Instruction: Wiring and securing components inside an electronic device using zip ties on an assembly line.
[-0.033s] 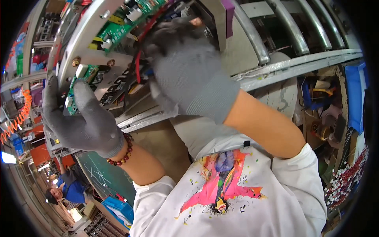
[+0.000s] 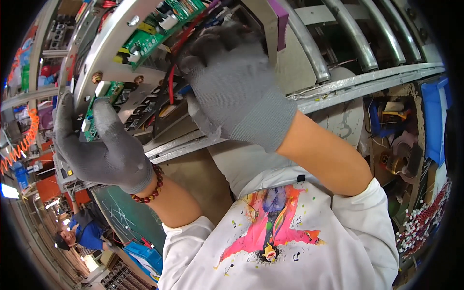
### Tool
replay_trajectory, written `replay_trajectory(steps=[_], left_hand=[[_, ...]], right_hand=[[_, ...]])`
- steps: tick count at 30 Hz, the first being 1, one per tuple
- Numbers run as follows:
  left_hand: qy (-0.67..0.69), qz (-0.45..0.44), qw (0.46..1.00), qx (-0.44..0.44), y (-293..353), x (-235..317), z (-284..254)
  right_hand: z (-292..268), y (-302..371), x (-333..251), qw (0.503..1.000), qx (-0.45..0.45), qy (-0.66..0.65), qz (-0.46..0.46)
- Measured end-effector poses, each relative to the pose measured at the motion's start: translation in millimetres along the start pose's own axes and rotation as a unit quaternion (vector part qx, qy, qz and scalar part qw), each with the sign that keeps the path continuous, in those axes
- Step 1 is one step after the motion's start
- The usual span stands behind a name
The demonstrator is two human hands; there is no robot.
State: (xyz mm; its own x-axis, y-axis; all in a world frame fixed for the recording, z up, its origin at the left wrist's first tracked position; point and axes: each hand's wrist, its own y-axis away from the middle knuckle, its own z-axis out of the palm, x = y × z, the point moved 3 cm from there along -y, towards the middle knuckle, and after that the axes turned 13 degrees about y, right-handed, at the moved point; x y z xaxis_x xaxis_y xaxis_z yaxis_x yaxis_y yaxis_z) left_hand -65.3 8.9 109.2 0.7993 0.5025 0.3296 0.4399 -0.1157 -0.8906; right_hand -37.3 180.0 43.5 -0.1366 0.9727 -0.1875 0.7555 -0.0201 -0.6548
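Little is changing: the right hand in a grey knit glove is showing less blurred than in the earlier frame. Its fingers are curling; whether they are holding something, I cannot tell. This hand is hiding part of the silver metal chassis, lying toward ten o'clock. The left hand in a grey knit glove is keeping thumb and forefinger apart, a small green circuit board showing between. Shiny steel rollers are lying toward two o'clock.
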Motion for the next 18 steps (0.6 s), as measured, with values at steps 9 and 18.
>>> replay_trajectory(steps=[9, 18], left_hand=[[-0.037, -0.011, 0.999, 0.005, 1, 4, -1], [0.003, -0.009, 1.0, 0.017, 3, 1, 1]], right_hand=[[1, 5, -4, 0.997, -0.006, 0.001, 0.077], [6, 8, -14, 0.998, 0.028, 0.0, 0.056]])
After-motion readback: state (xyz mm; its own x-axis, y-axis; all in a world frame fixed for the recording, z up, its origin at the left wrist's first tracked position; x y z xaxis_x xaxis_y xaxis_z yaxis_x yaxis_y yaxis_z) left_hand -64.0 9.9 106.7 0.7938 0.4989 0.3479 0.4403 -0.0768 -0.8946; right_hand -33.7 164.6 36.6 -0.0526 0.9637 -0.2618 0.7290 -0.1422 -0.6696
